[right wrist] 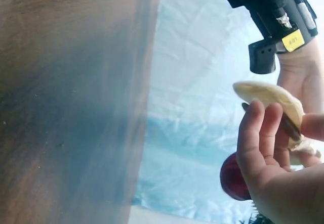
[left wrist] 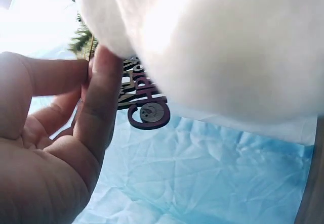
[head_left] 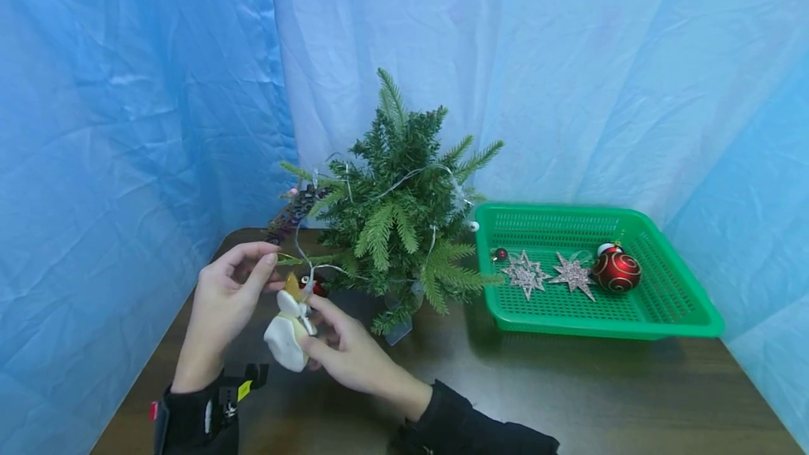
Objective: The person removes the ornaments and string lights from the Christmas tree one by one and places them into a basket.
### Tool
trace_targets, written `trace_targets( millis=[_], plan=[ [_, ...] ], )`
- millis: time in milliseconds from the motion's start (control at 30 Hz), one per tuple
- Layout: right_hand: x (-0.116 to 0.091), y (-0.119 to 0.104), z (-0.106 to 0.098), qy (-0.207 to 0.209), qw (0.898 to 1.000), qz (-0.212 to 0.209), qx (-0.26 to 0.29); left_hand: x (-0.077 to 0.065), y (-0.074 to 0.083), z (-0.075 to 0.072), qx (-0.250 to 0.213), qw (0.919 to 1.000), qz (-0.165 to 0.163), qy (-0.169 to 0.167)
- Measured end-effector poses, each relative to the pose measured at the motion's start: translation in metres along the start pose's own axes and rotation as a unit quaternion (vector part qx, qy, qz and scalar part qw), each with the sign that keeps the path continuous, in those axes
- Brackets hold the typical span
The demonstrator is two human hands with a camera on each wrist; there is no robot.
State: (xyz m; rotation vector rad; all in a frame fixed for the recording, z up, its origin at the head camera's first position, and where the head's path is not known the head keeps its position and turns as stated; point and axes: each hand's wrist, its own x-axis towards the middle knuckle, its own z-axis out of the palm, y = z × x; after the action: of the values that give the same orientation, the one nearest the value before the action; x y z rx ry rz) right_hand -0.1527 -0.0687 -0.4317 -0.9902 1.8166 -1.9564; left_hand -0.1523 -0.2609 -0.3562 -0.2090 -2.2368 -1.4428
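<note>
A white plush figure ornament (head_left: 286,343) with a gold top hangs low at the left of the small artificial Christmas tree (head_left: 398,209). My right hand (head_left: 357,353) grips its body between thumb and fingers; in the right wrist view the ornament (right wrist: 273,95) is edge-on. Above it, my left hand (head_left: 218,300) pinches the thin gold hanging loop (head_left: 288,256) beside a branch tip. The left wrist view has the white plush (left wrist: 233,47) filling its upper right. Just behind the ornament hangs a red bauble (head_left: 319,288), partly hidden.
A dark lettered ornament (head_left: 292,213) hangs on the tree's left side. A string of lights (head_left: 404,177) winds round the branches. The green basket (head_left: 607,328) at the right holds glittery stars (head_left: 526,274), a large red bauble (head_left: 616,272) and a tiny one (head_left: 501,254).
</note>
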Motion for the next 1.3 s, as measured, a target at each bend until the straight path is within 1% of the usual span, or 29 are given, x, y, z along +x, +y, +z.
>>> trace_targets(
  millis=[100,167,300,467,633,833,1033,1300],
  plan=[
    [0.000,-0.002,-0.001,-0.013,1.000,-0.005,-0.004,0.000,0.004,-0.001,0.005,0.9999,-0.009,0.005],
    [-0.001,-0.002,-0.001,-0.020,1.000,-0.005,-0.006,-0.001,0.006,-0.003,0.010,0.9999,-0.008,0.004],
    [-0.001,-0.002,-0.001,-0.022,1.000,-0.005,-0.008,-0.002,0.008,-0.006,0.016,0.9998,-0.003,-0.010],
    [0.000,-0.002,0.000,-0.014,0.999,-0.007,-0.029,-0.002,0.007,-0.013,0.038,0.9985,0.013,-0.038],
    [-0.002,-0.002,0.002,-0.015,0.998,-0.017,-0.050,-0.003,0.006,-0.021,0.057,0.9966,0.037,-0.047],
    [-0.007,-0.010,0.001,-0.017,0.995,-0.041,-0.088,-0.005,0.008,-0.026,0.050,0.9972,0.047,-0.030],
    [-0.015,-0.028,-0.002,-0.025,0.988,-0.054,-0.141,-0.009,0.012,-0.029,0.053,0.9970,0.055,-0.011],
    [-0.023,-0.054,-0.018,-0.014,0.986,-0.070,-0.148,-0.013,0.023,-0.029,0.033,0.9958,0.082,0.026]
  ],
)
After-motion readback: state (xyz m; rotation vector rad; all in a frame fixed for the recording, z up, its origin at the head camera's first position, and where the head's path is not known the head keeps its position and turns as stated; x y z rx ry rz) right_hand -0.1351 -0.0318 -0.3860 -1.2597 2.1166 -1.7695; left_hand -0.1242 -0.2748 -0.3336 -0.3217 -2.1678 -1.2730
